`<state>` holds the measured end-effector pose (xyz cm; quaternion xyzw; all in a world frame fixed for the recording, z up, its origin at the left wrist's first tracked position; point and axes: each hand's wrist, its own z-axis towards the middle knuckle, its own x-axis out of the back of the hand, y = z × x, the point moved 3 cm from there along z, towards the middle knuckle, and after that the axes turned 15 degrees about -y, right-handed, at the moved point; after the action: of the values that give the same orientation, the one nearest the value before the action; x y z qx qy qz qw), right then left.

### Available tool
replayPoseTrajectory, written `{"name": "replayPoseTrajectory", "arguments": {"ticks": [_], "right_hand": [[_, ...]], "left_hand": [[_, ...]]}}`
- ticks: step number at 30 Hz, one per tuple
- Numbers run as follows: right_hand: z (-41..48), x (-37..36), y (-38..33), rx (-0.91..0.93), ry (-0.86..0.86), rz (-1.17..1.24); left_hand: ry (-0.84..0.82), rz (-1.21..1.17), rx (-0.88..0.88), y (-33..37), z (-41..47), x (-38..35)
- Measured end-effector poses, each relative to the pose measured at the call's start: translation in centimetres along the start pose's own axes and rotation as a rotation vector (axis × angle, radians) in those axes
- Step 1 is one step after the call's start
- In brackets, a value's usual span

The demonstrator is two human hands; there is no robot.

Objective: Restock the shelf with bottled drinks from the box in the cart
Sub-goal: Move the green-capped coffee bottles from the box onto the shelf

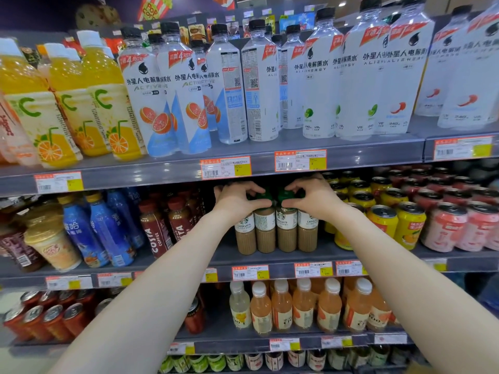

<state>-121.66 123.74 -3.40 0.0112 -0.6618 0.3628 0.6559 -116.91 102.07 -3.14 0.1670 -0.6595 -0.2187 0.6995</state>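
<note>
Hands of a person reach side by side into the middle shelf [216, 252] of a store drinks display, bare forearms stretched out from the bottom of the view. The left hand [237, 202] and the right hand [310, 199] each sit on top of a tight row of four caffe latte bottles [272, 230], which stand upright near the shelf's front edge, above a strip of price tags [249, 272]. Fingers [251, 188] of both hands curl down over the green caps [285, 195], thumbs pressed in from the near side, so each hand grips the tops of two bottles; the thumbs nearly meet at the middle of the row. Costa coffee bottles [155, 233] and blue bottles [108, 228] stand to the left of the row, apart from it. Yellow cans [405, 225] sit just beside the row on the right, with pink cans [442, 229] farther along. Tall electrolyte water bottles [318, 76] and orange juice bottles [105, 103] fill the shelf above. Pale juice bottles [302, 306] and red cans [54, 317] line the shelf below.
</note>
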Motion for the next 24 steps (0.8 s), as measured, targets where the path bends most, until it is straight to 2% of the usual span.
{"name": "replayPoseTrajectory", "arguments": {"ticks": [9,13,18,24], "right_hand": [[0.1,0.4,-0.1,-0.028,-0.023,0.010],[0.1,0.4,-0.2,-0.001,-0.033,-0.036],[-0.1,0.3,0.2,-0.011,-0.057,-0.013],[-0.4,0.7,-0.6,-0.024,-0.053,-0.028]], "left_hand": [[-0.024,0.041,-0.020,0.9,-0.4,0.1],[-0.042,-0.083,-0.029,0.4,0.4,-0.1],[-0.052,-0.023,-0.031,0.6,0.0,0.6],[-0.108,-0.091,-0.042,0.4,-0.3,0.5]]}}
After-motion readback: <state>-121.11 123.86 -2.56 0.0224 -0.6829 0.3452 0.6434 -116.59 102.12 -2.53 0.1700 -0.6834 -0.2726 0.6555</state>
